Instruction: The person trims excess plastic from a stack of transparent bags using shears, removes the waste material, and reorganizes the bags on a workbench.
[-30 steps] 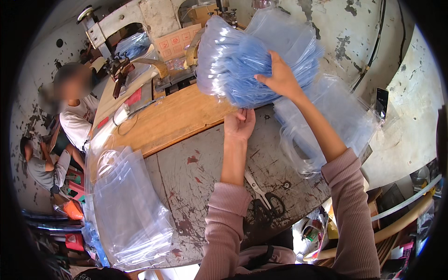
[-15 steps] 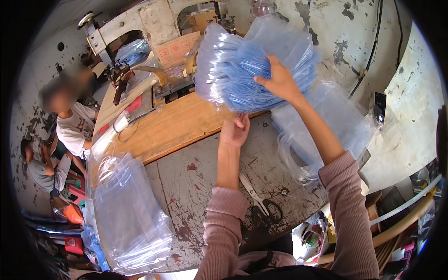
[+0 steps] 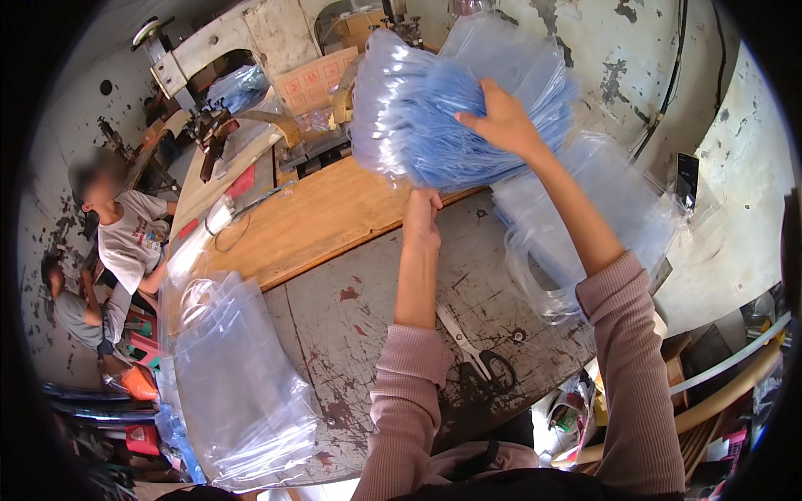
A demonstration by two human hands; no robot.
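Observation:
My right hand (image 3: 501,121) grips a thick bundle of clear bluish plastic bags (image 3: 443,108), lifted above the worn grey table (image 3: 368,309). From below, my left hand (image 3: 422,210) pinches the bundle's lower edge. Another heap of the same clear bags (image 3: 601,217) lies on the table to the right, under my right forearm. A third stack of clear bags (image 3: 234,384) rests at the table's near left corner.
Black-handled scissors (image 3: 472,355) lie on the table by my left elbow. A wooden board (image 3: 317,221) and a pale sewing machine (image 3: 225,42) stand behind. Two people sit low at the far left (image 3: 117,234). Clutter fills the lower right.
Both hands have raised the bundle a little higher and further from me; my left hand stays at its lower edge.

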